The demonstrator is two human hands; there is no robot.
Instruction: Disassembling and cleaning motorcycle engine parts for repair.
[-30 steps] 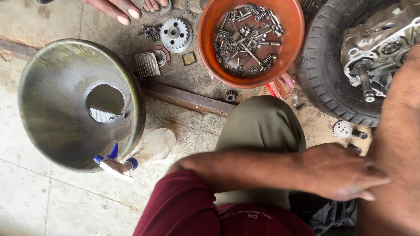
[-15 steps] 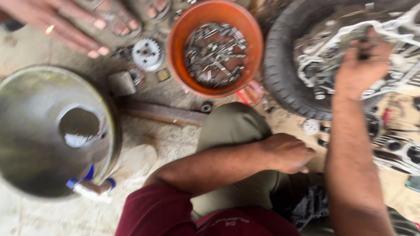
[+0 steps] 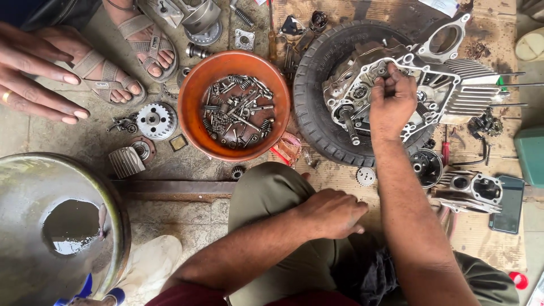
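My right hand (image 3: 392, 99) reaches into the open silver engine case (image 3: 408, 85) that lies on a black tyre (image 3: 317, 113). Its fingers are bunched on something small inside the case, which I cannot make out. My left hand (image 3: 331, 212) rests loosely curled on my knee in olive trousers (image 3: 272, 192) and holds nothing. An orange bowl (image 3: 234, 106) full of bolts and small metal parts sits left of the tyre.
Another person's hand (image 3: 34, 73) and sandalled feet (image 3: 133, 51) are at the upper left. A big metal basin (image 3: 62, 226) with some liquid stands lower left. Gears, a sprocket (image 3: 154, 120), a phone (image 3: 507, 204) and engine parts (image 3: 470, 187) lie scattered on the floor.
The view has swung right and up, bringing the tyre and engine to the centre. My right hand has settled into the engine case. My left hand stays on the knee.
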